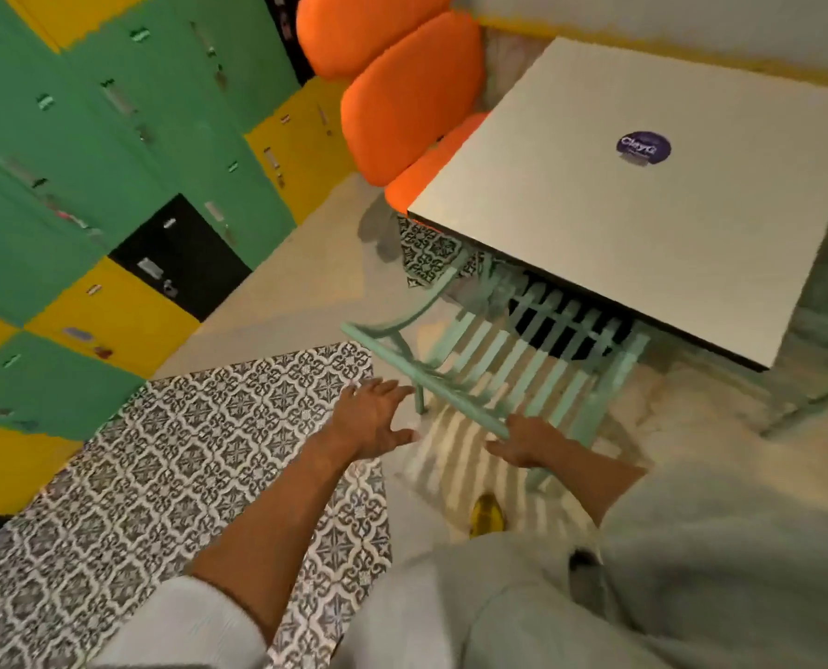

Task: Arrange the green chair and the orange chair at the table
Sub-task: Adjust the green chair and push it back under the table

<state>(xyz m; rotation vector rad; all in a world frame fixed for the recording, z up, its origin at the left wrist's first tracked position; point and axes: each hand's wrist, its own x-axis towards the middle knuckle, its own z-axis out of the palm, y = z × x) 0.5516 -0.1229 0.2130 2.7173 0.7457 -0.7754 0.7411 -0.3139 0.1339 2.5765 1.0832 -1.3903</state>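
The right hand [523, 444] grips the green chair [499, 359] backrest; the left hand [371, 417] hovers spread, holding nothing. Both hands should push squarely, keeping the seat centred under the near table [644, 210] edge.

A single head-worn, wide-angle view looks steeply down and forward from standing height. It is tilted, so the floor [238, 427] and lockers [113, 137] slant across the left. The counter [644, 224] lies ahead at upper right, seen from above. Both forearms reach in from the bottom edge, close to the lens. Edges bend with lens distortion.
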